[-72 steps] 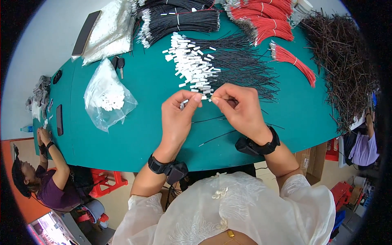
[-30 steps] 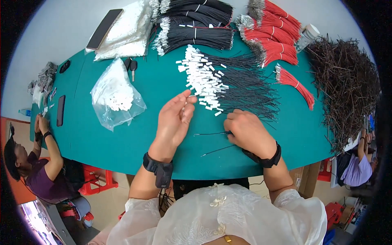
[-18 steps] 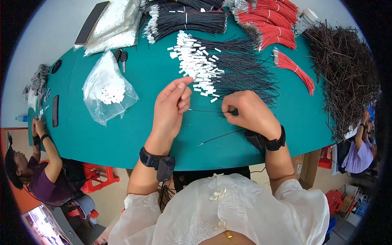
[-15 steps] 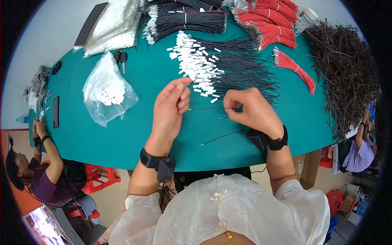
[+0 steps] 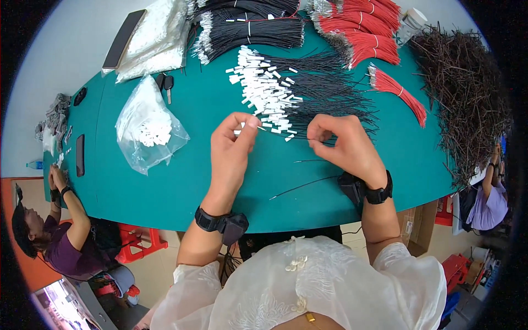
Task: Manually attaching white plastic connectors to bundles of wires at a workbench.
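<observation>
My left hand is closed in a pinch, with a small white plastic connector partly showing among its fingers. Thumb and forefinger of my right hand close on a thin black wire, whose silver tip points toward the left fingertips. Just beyond both hands lies a pile of black wires with white connectors on their left ends. A loose black wire rests on the green table below my hands, and a shorter one pokes out left of my right hand.
A clear bag of white connectors lies left, near keys and a phone. Black wire bundles and red wire bundles line the back. A dark wire heap stands right. A co-worker sits left.
My right hand has lifted a black wire off the table and drawn slightly up and right. My left hand's fingers have shifted a little lower. The view has moved slightly.
</observation>
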`<action>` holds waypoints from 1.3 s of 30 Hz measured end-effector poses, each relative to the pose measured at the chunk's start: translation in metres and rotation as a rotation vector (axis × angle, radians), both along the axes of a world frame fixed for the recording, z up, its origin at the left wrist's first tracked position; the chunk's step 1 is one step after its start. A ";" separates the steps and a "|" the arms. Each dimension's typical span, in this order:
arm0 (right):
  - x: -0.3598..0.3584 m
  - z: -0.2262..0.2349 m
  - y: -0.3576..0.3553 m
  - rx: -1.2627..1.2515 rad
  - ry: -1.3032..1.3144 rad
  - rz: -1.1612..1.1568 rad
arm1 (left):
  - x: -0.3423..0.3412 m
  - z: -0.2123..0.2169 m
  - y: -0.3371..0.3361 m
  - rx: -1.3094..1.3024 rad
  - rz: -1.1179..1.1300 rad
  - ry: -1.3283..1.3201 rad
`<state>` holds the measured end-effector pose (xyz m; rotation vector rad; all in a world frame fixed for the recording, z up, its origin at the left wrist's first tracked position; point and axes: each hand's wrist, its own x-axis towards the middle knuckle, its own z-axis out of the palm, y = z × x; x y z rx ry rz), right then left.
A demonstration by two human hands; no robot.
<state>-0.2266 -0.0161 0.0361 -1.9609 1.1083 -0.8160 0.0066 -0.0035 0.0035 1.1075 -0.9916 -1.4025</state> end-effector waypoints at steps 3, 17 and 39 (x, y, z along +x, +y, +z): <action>0.007 0.002 0.002 0.042 -0.034 0.002 | -0.002 -0.001 0.002 -0.038 0.018 -0.108; 0.028 -0.003 0.011 0.016 -0.221 -0.171 | -0.014 0.009 0.009 -0.083 -0.062 -0.167; 0.030 -0.003 0.011 -0.076 -0.223 -0.161 | -0.014 0.008 0.010 -0.135 -0.052 -0.178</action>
